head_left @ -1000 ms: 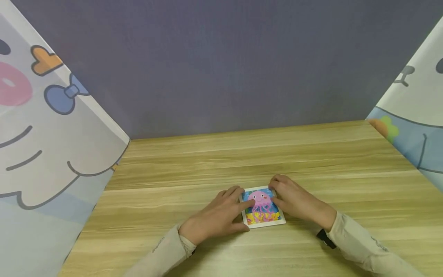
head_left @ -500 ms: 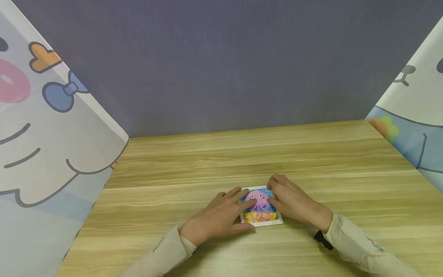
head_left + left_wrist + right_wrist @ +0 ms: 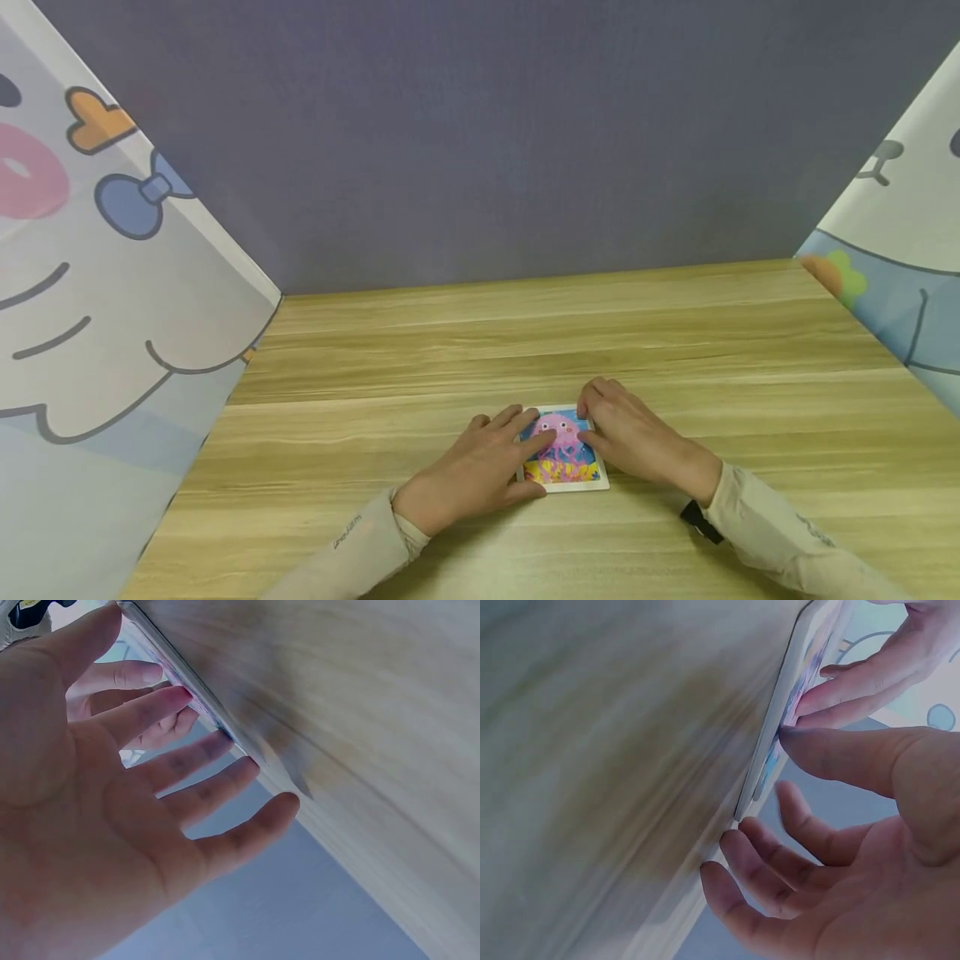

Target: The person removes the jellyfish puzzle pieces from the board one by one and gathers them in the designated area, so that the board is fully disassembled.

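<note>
A small square picture board (image 3: pixel 564 486) with a white border lies flat on the wooden table, showing a pink jellyfish over blue water and yellow seabed. My left hand (image 3: pixel 476 468) spans its left side with spread fingers. The left index fingertip rests on the picture, and the thumb lies at the near left corner. In the left wrist view my left fingers (image 3: pixel 206 795) reach along the board's edge. My right hand (image 3: pixel 637 429) holds the far right corner, thumb on the picture and bent fingers at the edge. Those right fingers (image 3: pixel 765 866) hang close over the wood in the right wrist view.
The wooden table (image 3: pixel 420 350) runs back to a dark grey wall (image 3: pixel 510 150). Cartoon-printed panels stand along the left side (image 3: pixel 135 292) and the right side (image 3: pixel 900 225). A black strap (image 3: pixel 701 522) shows below the right sleeve.
The board has slid slightly left, with the right hand moving along with it. My left hand's fingers now reach a little further over the board's left side.
</note>
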`<move>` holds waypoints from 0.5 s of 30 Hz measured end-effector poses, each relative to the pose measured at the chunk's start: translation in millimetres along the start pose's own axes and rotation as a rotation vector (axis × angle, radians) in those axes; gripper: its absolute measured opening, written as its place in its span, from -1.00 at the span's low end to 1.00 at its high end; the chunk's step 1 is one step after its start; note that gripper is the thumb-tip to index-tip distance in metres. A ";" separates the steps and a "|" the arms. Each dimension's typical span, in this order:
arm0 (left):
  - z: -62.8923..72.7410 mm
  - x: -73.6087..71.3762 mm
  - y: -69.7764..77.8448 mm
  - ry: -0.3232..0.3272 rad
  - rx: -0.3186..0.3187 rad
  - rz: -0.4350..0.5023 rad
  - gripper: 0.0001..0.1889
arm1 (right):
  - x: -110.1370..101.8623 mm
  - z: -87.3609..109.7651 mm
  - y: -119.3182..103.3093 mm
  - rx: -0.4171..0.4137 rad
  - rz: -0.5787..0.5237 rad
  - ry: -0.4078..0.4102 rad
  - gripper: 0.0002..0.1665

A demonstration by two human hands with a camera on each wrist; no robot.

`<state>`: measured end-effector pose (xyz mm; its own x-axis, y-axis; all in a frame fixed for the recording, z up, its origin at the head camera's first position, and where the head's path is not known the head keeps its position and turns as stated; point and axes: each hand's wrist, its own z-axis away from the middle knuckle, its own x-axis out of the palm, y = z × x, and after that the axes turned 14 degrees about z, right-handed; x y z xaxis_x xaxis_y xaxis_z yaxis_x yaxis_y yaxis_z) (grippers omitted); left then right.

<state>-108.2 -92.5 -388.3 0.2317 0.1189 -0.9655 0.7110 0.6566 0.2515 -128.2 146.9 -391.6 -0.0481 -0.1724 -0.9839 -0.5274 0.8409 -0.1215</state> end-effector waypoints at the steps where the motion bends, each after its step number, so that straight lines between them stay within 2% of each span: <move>1: 0.3 0.2 0.0 -0.001 0.003 0.005 -0.29 | 0.0 0.1 -0.2 -0.005 0.001 0.002 -0.71; 6: 1.1 1.2 1.0 -0.008 0.009 0.014 -0.27 | -0.8 0.5 -1.6 -0.039 0.025 0.013 -0.63; 11: 1.2 1.8 2.0 -0.007 0.010 -0.009 -0.28 | -0.8 -0.1 -3.3 -0.074 0.049 0.027 -0.73; 15: 1.4 1.4 2.2 -0.007 0.011 -0.019 -0.29 | -0.1 -0.5 -3.2 -0.064 0.030 0.036 -0.73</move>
<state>-105.4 -92.0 -389.1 0.2231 0.1014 -0.9695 0.7227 0.6502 0.2343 -126.9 144.0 -391.0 -0.0947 -0.1665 -0.9815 -0.5781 0.8119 -0.0819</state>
